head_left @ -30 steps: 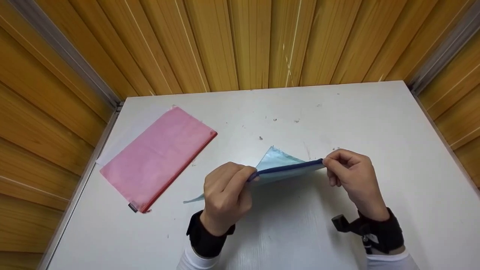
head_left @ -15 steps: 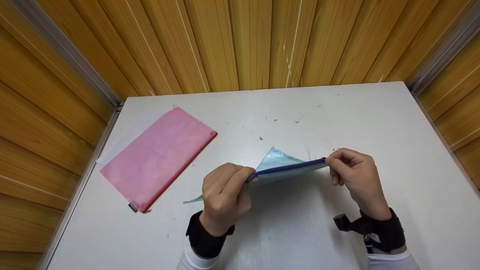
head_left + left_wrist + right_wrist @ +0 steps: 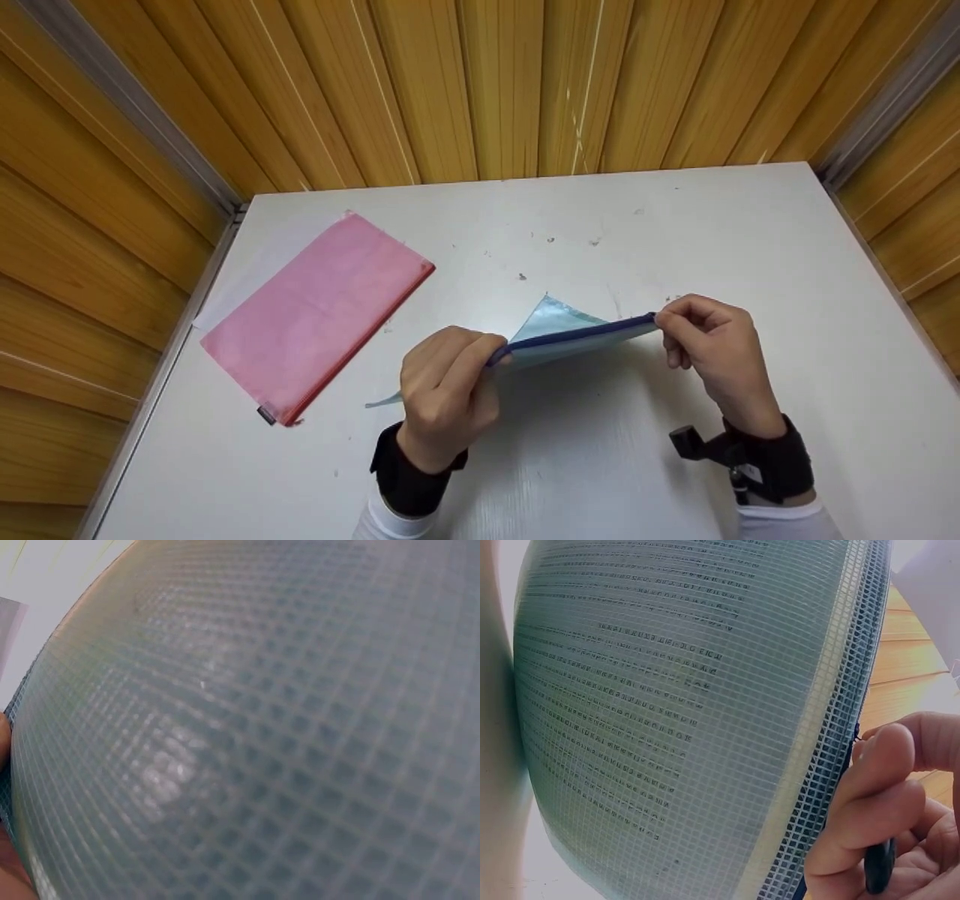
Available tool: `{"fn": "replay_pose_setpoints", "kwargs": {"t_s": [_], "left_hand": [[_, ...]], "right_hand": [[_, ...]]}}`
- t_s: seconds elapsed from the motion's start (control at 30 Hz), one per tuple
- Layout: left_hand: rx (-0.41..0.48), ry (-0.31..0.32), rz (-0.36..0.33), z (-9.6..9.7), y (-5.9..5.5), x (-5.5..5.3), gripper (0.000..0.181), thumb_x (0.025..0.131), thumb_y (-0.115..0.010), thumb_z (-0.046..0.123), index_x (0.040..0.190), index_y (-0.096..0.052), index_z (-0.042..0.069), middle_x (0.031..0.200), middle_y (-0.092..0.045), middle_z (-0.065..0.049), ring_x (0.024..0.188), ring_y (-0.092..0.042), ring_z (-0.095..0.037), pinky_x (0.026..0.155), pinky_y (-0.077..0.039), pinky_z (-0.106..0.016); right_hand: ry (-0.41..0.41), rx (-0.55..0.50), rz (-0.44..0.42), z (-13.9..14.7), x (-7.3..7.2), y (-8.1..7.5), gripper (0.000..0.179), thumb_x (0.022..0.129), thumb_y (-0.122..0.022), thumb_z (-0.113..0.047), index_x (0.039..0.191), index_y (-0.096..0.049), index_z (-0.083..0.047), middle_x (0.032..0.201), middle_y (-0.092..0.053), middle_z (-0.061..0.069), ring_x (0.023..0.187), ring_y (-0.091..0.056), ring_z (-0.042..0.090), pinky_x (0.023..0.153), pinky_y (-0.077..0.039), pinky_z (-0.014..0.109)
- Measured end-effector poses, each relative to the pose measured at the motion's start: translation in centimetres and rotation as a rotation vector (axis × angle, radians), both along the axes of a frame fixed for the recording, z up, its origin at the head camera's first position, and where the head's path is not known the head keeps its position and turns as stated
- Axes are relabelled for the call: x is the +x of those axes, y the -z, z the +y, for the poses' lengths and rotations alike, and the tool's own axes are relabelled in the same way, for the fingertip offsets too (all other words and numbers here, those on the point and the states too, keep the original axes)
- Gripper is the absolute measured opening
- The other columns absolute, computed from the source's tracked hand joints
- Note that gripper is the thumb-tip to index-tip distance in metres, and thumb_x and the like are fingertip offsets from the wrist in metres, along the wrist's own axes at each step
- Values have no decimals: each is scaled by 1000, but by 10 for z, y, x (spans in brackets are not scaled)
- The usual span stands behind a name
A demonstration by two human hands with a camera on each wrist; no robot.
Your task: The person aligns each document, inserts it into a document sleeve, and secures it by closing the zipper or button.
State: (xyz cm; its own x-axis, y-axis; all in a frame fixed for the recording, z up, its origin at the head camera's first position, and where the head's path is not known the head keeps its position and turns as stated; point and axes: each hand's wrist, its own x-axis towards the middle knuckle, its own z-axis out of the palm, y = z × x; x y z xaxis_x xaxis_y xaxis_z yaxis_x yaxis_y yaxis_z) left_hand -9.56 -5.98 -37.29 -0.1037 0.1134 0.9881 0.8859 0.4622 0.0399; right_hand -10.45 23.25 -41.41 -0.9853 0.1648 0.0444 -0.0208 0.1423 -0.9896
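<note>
A light blue mesh zip pouch [image 3: 559, 319] with a dark blue zipper edge is stretched between both hands, its zipper side raised toward me. My left hand [image 3: 450, 397] grips the zipper's left end, thumb and forefinger pinched on it. At the far right end, my right hand [image 3: 709, 341] pinches the zipper edge with thumb and forefinger. Seen from the right wrist, a dark tab [image 3: 880, 866] pokes out among the curled fingers, and rows of printed text show through the mesh. In the left wrist view the pouch's mesh [image 3: 262, 727] fills nearly everything.
A pink zip pouch [image 3: 322, 315] with a red zipper lies flat at the left, partly over a white sheet [image 3: 255, 277]. Both rest on a white table [image 3: 735, 225] with small marks. Wood-patterned panels [image 3: 495, 90] enclose the back and sides.
My right hand has shifted slightly right and away from me, while my left hand has edged left. The zipper edge between them spans a little wider. The pink pouch has stayed put.
</note>
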Motion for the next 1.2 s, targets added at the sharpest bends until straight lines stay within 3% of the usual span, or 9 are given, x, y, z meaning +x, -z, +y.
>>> {"fn": "replay_pose_setpoints", "kwargs": {"t_s": [0.57,1.2], "left_hand": [[45,-1,24,-2,1,-2,21,106,-72,6,88,-74,-4,68,-65,-7,54,-58,-16,51,-53,-27],[82,-1,44,-3,-1,-2,22,106,-72,7,86,-73,-5,66,-64,-7,52,-55,-16,49,-51,-27]], "right_hand": [[43,-82,-30,8,-5,6,12,99,-71,11,88,-70,15,57,-58,5,43,-53,15,44,-43,21],[56,-101,-13,13,-7,7,13,100,-70,11,88,-71,14,57,-58,5,42,-53,15,44,-44,21]]}}
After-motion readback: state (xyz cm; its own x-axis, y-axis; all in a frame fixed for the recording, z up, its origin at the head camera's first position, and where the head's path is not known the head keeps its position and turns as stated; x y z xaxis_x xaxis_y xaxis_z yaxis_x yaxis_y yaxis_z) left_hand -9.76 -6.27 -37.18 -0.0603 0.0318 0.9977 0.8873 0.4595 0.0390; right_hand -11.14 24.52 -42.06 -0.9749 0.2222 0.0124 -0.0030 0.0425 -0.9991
